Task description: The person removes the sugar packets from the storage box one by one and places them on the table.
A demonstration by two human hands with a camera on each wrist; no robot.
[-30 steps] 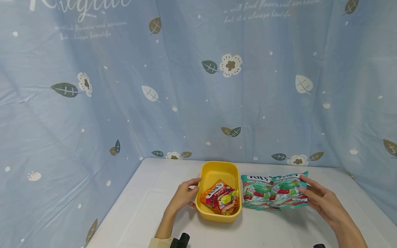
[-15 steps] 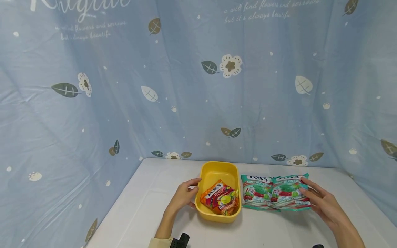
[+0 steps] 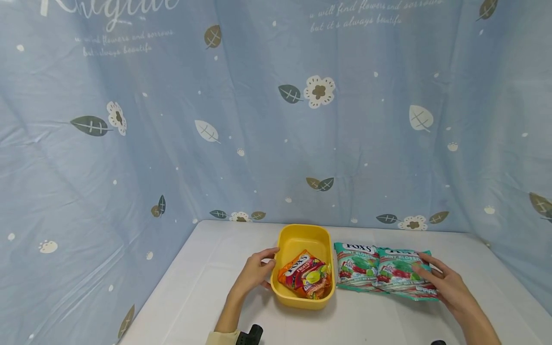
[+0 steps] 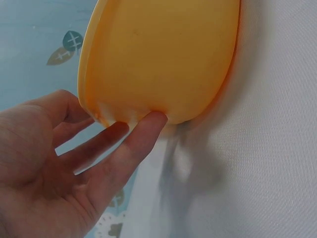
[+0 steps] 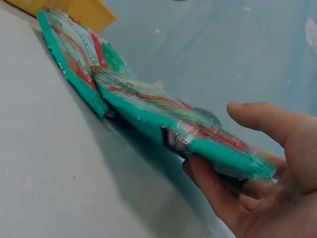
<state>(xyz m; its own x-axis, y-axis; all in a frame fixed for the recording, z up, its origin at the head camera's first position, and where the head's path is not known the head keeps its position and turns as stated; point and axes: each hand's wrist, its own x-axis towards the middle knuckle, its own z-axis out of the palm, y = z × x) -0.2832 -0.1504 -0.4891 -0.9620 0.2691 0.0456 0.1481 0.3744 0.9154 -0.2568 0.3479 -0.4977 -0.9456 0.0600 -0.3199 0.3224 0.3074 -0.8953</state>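
In the head view, a yellow plastic container [image 3: 282, 296] stands on the white table with an orange and red Fox's candy bag [image 3: 304, 275] inside. My left hand [image 3: 252, 273] is at its left side; in the left wrist view the fairly straight fingers [image 4: 141, 139] touch the outer wall. To the right of the container lies a green Fox's candy bag [image 3: 356, 268]. A second green candy bag [image 3: 401, 270] overlaps its right edge. My right hand [image 3: 450, 285] holds this second bag by its right end, fingers underneath, with that end raised off the table in the right wrist view.
The white table [image 3: 207, 273] meets a blue curtain [image 3: 258, 143] with leaf and flower prints at its back and sides. A dark wrist strap [image 3: 249, 334] shows on the left forearm.
The second green bag, held by my right hand, has come lower and slightly nearer, and its face has turned a little. My left hand and the container have stayed in place.
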